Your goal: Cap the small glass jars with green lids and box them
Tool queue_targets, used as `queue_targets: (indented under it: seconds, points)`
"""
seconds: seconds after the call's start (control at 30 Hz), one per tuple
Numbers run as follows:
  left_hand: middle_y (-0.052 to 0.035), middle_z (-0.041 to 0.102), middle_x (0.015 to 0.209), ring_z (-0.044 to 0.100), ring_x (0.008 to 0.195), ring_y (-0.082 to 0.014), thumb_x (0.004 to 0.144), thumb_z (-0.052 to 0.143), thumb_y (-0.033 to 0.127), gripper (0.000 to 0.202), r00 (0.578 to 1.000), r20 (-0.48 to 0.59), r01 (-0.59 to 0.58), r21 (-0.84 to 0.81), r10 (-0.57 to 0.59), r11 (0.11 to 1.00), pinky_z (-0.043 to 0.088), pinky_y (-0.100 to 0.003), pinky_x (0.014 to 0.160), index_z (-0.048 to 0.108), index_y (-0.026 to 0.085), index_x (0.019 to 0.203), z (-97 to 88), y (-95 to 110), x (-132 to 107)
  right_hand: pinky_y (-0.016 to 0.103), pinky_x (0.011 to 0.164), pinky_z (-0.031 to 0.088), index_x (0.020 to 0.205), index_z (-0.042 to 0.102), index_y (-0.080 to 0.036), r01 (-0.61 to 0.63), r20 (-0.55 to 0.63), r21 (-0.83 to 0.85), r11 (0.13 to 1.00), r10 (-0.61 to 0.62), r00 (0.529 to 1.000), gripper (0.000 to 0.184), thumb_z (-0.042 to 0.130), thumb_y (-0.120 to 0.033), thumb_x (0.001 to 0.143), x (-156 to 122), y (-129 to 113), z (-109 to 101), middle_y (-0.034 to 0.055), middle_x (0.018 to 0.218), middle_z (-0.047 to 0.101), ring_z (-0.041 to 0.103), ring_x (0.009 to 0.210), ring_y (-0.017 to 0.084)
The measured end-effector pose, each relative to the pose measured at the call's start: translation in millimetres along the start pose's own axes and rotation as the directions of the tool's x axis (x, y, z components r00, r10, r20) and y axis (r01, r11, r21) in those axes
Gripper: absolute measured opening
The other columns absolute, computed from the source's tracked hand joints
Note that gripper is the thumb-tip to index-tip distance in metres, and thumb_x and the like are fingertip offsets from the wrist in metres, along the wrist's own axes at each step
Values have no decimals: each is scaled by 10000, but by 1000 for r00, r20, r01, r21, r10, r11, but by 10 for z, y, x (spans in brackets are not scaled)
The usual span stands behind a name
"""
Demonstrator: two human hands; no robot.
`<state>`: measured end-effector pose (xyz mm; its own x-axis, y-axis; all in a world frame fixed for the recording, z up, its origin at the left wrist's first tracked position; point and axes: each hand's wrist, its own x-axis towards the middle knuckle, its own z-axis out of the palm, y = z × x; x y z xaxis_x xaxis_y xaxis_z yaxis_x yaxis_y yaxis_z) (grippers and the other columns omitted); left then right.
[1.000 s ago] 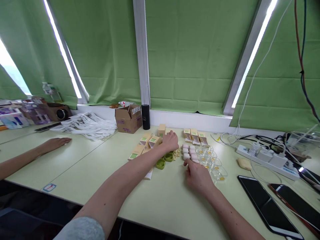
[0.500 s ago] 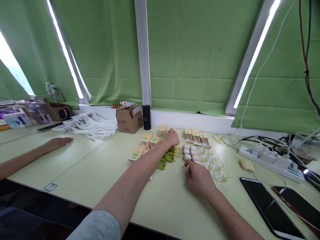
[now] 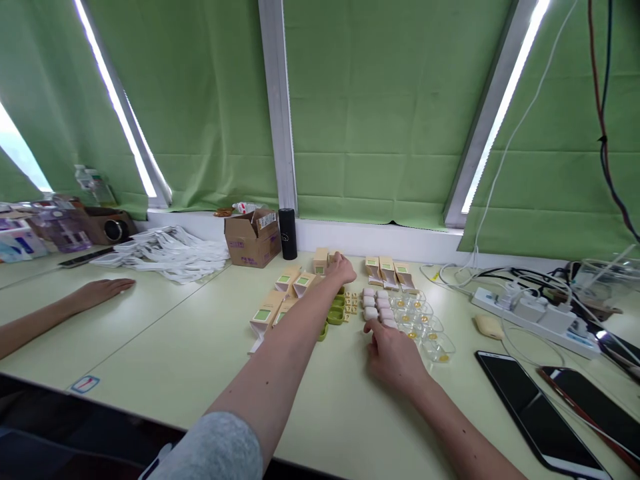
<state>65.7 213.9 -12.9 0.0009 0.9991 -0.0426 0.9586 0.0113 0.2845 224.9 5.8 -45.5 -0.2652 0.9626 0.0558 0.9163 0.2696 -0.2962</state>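
Note:
My left hand [image 3: 342, 269] reaches far across the pale green table [image 3: 200, 347], its fingers curled over a small beige box [image 3: 333, 256] in the back row, beside another upright beige box [image 3: 321, 260]. More beige boxes with green labels [image 3: 265, 313] lie to the left of my forearm. Green trays [image 3: 336, 315] sit just under it. My right hand [image 3: 395, 357] rests on the table with fingers curled and the index finger touching the nearest of several small white cases [image 3: 373, 312]. Clear cups with yellow pieces [image 3: 425, 328] stand to their right.
Another person's hand [image 3: 100, 291] lies flat at the left. A cardboard box [image 3: 253, 240], a black cylinder [image 3: 287, 233] and a heap of white packets [image 3: 170, 250] stand at the back. A power strip with cables [image 3: 530, 308] and two phones [image 3: 540, 413] are at the right.
My left hand has slid slightly further back toward the rear boxes. My right hand stays by the white cases. The view has shifted a little.

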Motion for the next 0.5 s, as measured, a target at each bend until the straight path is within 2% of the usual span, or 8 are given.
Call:
queue_targets:
  seconds: [0.2, 0.37, 0.5]
  points:
    - [-297, 245, 1663, 700, 1020, -284, 716, 658, 264, 977, 1000, -2, 17, -15, -17, 1000, 550, -385, 834, 300, 111, 1612, -33, 38, 46, 316, 633, 270, 1189, 632, -229, 11, -29, 6, 1000, -11, 1000, 381, 578, -98, 835, 4, 11, 15, 95, 1012, 757, 691, 867, 254]
    - [-325, 147, 1694, 721, 985, -304, 757, 640, 267, 975, 999, 13, 36, -42, -35, 998, 554, -395, 779, 245, 81, 1630, -66, 70, 20, 313, 637, 268, 1204, 633, -229, 15, -26, 7, 1000, -15, 1000, 395, 588, -96, 835, 5, 21, 33, 102, 1034, 756, 685, 868, 253]
    - [-300, 55, 1730, 694, 1147, -337, 787, 632, 253, 999, 1000, -5, 1, -81, -2, 997, 562, -388, 832, 164, 109, 1657, -64, 91, -48, 310, 633, 260, 1199, 632, -229, 13, -28, 19, 1000, -13, 1000, 384, 589, -98, 841, 9, 18, 34, 95, 1026, 759, 689, 875, 252]
